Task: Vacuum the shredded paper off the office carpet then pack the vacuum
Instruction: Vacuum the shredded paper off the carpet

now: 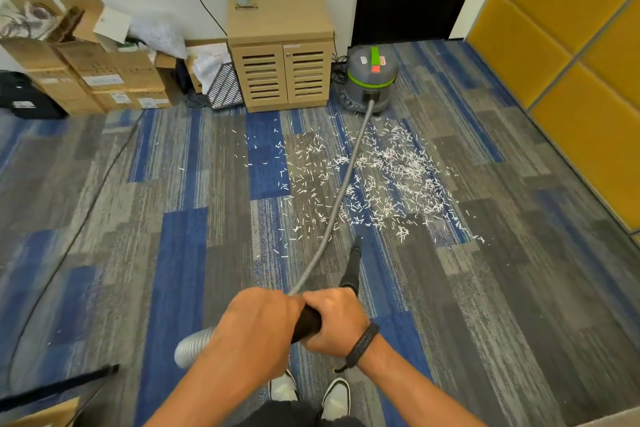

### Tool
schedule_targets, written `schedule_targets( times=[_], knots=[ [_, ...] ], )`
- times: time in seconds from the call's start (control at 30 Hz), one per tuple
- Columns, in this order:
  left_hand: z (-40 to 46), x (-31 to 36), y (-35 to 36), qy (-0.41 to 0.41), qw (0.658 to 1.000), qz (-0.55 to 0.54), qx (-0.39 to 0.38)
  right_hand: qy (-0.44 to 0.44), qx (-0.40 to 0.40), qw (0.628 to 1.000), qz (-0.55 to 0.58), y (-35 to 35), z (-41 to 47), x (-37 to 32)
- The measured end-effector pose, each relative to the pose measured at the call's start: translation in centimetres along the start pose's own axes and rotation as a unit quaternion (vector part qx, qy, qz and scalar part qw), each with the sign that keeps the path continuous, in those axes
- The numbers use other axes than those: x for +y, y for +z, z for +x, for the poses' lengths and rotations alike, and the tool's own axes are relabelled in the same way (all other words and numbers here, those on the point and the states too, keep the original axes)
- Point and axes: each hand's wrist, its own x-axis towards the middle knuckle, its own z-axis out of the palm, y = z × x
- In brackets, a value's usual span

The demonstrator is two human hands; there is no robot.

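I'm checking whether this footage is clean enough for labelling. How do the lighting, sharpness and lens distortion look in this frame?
Head view: even indoor light with soft, faint shadows and no strong glare; wide-angle bending bows the yellow wall panels and the carpet lines near the edges; the shredded paper reads crisply, while the left hand and right hand on the nozzle are slightly soft.

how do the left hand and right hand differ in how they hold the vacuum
The left hand grips where the ribbed silver hose meets the black wand; the right hand grips the wand further forward, nearer the nozzle. The right wrist wears a dark wristband; the left is bare. Both are curled round the tool, knuckles up.
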Motion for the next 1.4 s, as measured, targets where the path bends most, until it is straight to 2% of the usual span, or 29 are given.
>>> schedule_targets(
  times=[0.17,0.37,0.73,0.9,1.07,1.4],
  knots=[
    [0.9,0.3,-0.2,0.015,1.0,-0.012,0.009,0.021,0.019,0.999,-0.024,-0.6,-0.7,0.8],
    [1.3,-0.7,1.2,0.041,0.999,-0.019,0.018,0.035,0.002,0.999,-0.04,-0.1,-0.7,0.4],
    [-0.6,-9.8,5.4,0.042,0.995,-0.082,0.041,0.034,-0.058,0.994,-0.084,4.9,6.2,-4.9],
    [-1.5,-13.5,6.5,0.035,0.996,-0.075,0.032,0.034,-0.057,0.994,-0.083,7.1,8.8,-7.6],
    [-2.6,-16.7,6.2,0.041,0.999,-0.03,0.007,0.038,-0.031,0.998,-0.029,8.7,11.0,-10.3],
    [-3.8,-22.5,3.8,0.053,0.995,0.079,0.011,0.059,0.063,0.996,0.03,11.1,15.4,-14.5]
  ],
)
